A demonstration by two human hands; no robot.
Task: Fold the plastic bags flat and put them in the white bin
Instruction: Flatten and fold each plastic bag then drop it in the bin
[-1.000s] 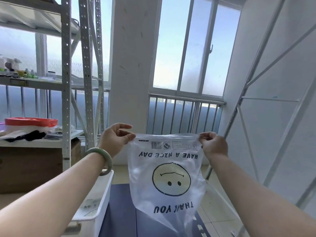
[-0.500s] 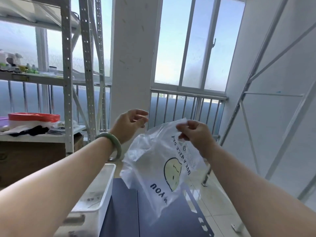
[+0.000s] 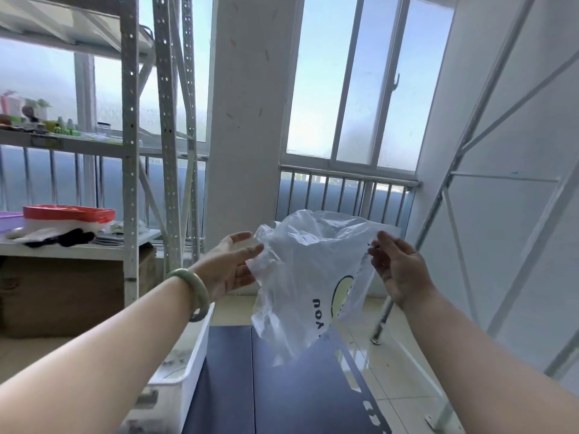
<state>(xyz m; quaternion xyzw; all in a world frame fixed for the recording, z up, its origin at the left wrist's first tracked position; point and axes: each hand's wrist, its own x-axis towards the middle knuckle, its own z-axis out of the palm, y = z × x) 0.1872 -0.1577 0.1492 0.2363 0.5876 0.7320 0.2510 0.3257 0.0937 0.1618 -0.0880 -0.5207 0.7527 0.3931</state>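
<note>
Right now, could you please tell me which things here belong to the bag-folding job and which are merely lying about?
Job: plastic bag, white bin, left hand touching the bag, right hand pinching its edge.
Lying about: red-lidded tub, black cloth, cardboard box, metal rack, blue panel.

White bin [image 3: 195,369] mostly behind left forearm [image 3: 109,346] (base cropped); plastic bag [image 3: 300,277] print crumpled.

Pinching a billowed plastic bag [image 3: 300,277] by its right edge with the right hand [image 3: 399,270], touching its left side with the left hand [image 3: 227,267] (pale green bangle [image 3: 196,292] on that wrist), above dark desk [image 3: 282,389], near white bin [image 3: 191,361].
</note>
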